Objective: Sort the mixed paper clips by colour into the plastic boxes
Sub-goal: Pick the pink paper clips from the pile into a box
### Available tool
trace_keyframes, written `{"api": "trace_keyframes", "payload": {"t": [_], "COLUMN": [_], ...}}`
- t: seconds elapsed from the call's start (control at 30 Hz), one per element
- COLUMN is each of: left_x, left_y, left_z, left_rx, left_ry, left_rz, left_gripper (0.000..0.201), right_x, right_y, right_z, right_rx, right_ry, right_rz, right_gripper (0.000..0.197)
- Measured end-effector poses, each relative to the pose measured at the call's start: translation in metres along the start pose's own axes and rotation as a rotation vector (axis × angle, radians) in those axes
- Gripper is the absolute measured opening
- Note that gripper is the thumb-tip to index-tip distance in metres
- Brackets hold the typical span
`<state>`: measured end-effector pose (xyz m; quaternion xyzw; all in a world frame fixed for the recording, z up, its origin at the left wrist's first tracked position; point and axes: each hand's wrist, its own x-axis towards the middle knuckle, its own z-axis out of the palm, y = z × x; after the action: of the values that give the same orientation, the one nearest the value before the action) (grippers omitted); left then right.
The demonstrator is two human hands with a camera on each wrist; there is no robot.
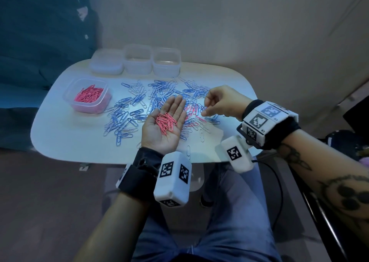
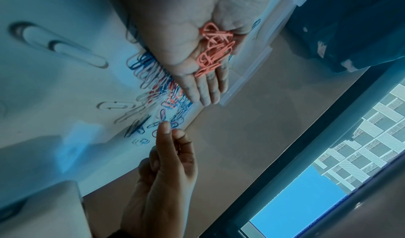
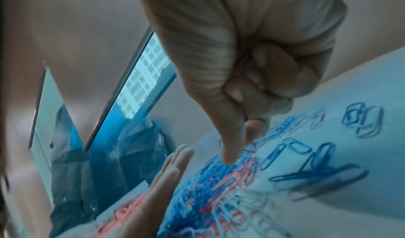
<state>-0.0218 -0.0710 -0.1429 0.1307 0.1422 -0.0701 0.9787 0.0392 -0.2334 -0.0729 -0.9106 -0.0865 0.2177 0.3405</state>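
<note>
My left hand (image 1: 175, 107) lies palm up and flat over the middle of the table, with a small heap of pink paper clips (image 1: 166, 123) resting in the palm (image 2: 186, 63). Just to its right, my right hand (image 1: 204, 110) hovers low over the mixed pile of blue, white and pink clips (image 1: 139, 102), fingers curled. In the right wrist view its thumb and forefinger (image 3: 241, 146) pinch what looks like one pink clip (image 3: 249, 149). A clear box (image 1: 68, 94) at the left holds several pink clips.
Three clear plastic boxes (image 1: 137, 60) stand in a row at the back edge of the white table (image 1: 69, 142). A few loose pale clips (image 1: 188, 152) lie near the front edge. My knees are below the table; a dark sofa is at the left.
</note>
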Motion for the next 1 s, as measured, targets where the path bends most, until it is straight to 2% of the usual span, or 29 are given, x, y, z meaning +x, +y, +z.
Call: {"api": "trace_keyframes", "payload": {"t": [0.1,0.2,0.37,0.5,0.57,0.7,0.87,0.93,1.0], "left_x": [-0.002,-0.005,-0.005,-0.010,-0.012,-0.014,-0.016,-0.016,-0.017], "left_y": [-0.005,-0.007,-0.009,-0.001,0.005,0.008,0.004,0.002,0.000], "left_z": [0.003,0.007,0.008,0.006,0.006,0.006,0.012,0.012,0.013], "left_rx": [-0.005,-0.006,0.006,0.010,0.017,0.024,0.018,0.020,0.015], "left_ry": [0.013,0.018,0.022,-0.017,-0.024,-0.027,-0.026,-0.018,-0.004], "left_rz": [-0.011,-0.021,-0.038,0.004,0.020,0.032,0.028,0.019,0.007], "left_gripper": [0.047,0.042,0.047,0.050,0.046,0.062,0.054,0.059,0.062], "right_x": [-0.006,-0.010,-0.009,0.003,0.007,0.007,0.004,0.006,0.007], "right_y": [-0.003,-0.009,-0.019,-0.005,0.002,0.005,0.006,0.005,0.004], "right_z": [-0.001,-0.001,0.000,-0.004,-0.004,0.003,0.021,0.021,0.020], "right_rx": [0.198,0.365,0.388,0.077,-0.099,-0.243,-0.409,-0.440,-0.468], "right_ry": [-0.061,-0.100,-0.139,-0.031,0.034,0.158,0.077,0.056,0.017], "right_rz": [-0.026,-0.036,-0.042,0.015,0.027,-0.010,-0.014,-0.014,-0.022], "right_gripper": [0.020,0.017,0.016,0.016,0.004,0.014,0.007,0.002,0.011]}}
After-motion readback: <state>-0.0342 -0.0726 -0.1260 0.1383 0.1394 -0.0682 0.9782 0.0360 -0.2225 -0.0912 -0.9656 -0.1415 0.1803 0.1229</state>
